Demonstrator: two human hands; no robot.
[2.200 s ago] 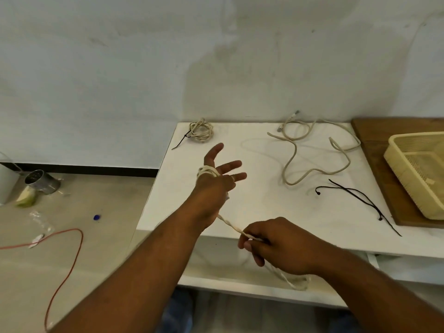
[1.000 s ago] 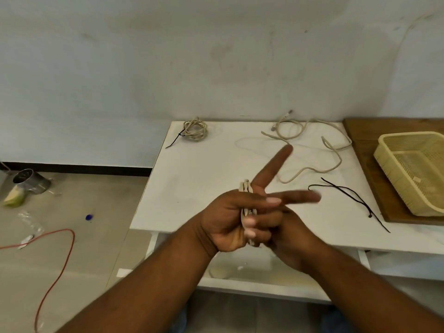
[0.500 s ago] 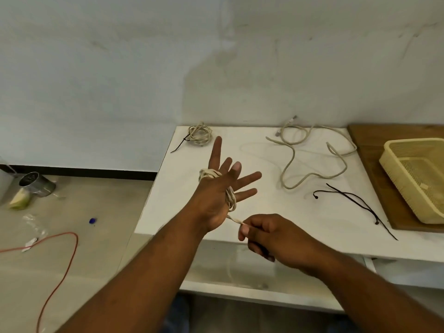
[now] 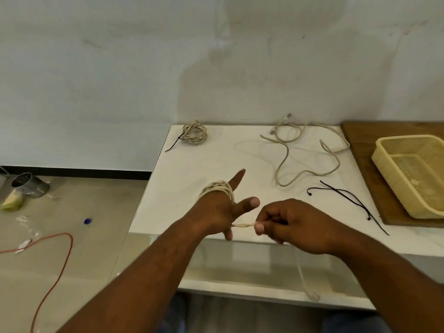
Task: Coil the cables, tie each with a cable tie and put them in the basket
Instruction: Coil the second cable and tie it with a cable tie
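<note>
A beige twisted cable is wound in several turns around my left hand, whose fingers are spread over the white table's front edge. My right hand pinches the same cable's free run just right of the left hand; the tail hangs below the table edge. A coiled beige cable tied with a black tie lies at the far left corner. A loose beige cable sprawls at the back. Two black cable ties lie to its right. The yellow basket stands at the right.
The basket rests on a brown wooden board. A lower shelf sits under the table top. On the floor to the left are a red wire, a metal can and bits of litter. A wall stands behind the table.
My left hand has turned and taken more turns of the beige cable. My right hand has moved closer to it and higher, still pinching the cable, and the hanging tail is shorter.
</note>
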